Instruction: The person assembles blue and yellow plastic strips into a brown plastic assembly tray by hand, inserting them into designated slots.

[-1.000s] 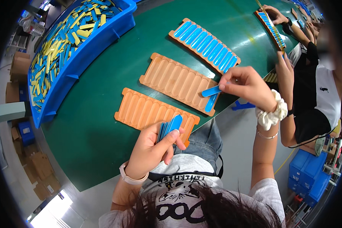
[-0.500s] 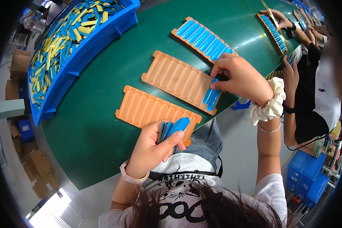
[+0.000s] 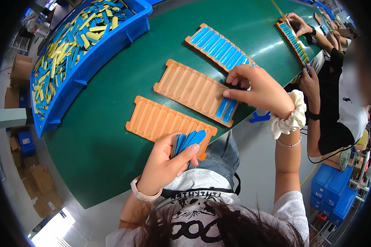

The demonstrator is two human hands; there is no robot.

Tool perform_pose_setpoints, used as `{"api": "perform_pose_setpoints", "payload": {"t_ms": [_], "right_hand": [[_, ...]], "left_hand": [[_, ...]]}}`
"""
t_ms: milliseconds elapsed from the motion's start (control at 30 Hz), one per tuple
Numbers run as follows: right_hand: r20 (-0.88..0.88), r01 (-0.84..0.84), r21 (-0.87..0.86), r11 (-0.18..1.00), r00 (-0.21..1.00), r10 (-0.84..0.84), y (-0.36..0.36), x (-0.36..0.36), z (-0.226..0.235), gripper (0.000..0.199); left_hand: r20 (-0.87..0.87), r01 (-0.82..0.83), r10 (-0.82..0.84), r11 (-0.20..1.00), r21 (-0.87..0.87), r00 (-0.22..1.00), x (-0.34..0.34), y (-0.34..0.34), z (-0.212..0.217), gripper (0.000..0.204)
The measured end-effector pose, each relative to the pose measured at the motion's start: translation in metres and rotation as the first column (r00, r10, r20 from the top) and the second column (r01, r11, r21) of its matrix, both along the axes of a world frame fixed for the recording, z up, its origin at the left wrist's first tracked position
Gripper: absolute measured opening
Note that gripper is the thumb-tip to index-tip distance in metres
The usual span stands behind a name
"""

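Note:
My left hand (image 3: 163, 162) is closed around a fanned stack of blue nail files (image 3: 190, 140), flat strips with rounded ends. It is over the right end of the near wooden slotted tray (image 3: 160, 119), whose visible slots are bare. My right hand (image 3: 257, 86) hovers at the right end of the middle slotted tray (image 3: 189, 86), thumb and forefinger apart, with nothing visible between them. Two blue nail files (image 3: 226, 110) lie side by side in that tray's right slots, just below the thumb. The far slotted tray (image 3: 189, 40) holds a row of blue nail files, its right end partly behind my right hand.
A large blue bin (image 3: 107, 53) heaped with blue and yellow nail files stands at the left on the green table (image 3: 90, 152). At the right, a co-worker's hands (image 3: 299, 24) are at another filled tray (image 3: 290, 39). Blue crates (image 3: 332, 189) stand on the floor at the right.
My right thumb and forefinger have come off the blue nail file in the middle tray and shifted slightly left. My left hand keeps its stack in nearly the same place.

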State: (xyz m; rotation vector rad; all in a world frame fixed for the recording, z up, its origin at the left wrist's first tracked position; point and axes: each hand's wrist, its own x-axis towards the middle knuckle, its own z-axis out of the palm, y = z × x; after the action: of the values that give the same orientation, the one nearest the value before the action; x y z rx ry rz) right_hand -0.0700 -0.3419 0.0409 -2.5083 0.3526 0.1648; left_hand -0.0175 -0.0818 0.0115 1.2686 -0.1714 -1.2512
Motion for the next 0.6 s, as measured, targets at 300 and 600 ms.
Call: {"api": "perform_pose_setpoints", "payload": {"t_ms": [300,600], "right_hand": [[0.463,0.300,-0.093,0.949,0.857,-0.226,-0.050,-0.016,-0.018,0.027],[0.199,0.351,0.172,0.921,0.903,-0.381,-0.064,-0.009,-0.037,0.034]], "left_hand": [[-0.031,-0.015,0.015,1.000,-0.017,0.999,0.000,-0.001,0.001,0.015],[-0.022,0.014,-0.015,1.000,-0.024,1.000,0.001,-0.005,0.004,0.015]]}}
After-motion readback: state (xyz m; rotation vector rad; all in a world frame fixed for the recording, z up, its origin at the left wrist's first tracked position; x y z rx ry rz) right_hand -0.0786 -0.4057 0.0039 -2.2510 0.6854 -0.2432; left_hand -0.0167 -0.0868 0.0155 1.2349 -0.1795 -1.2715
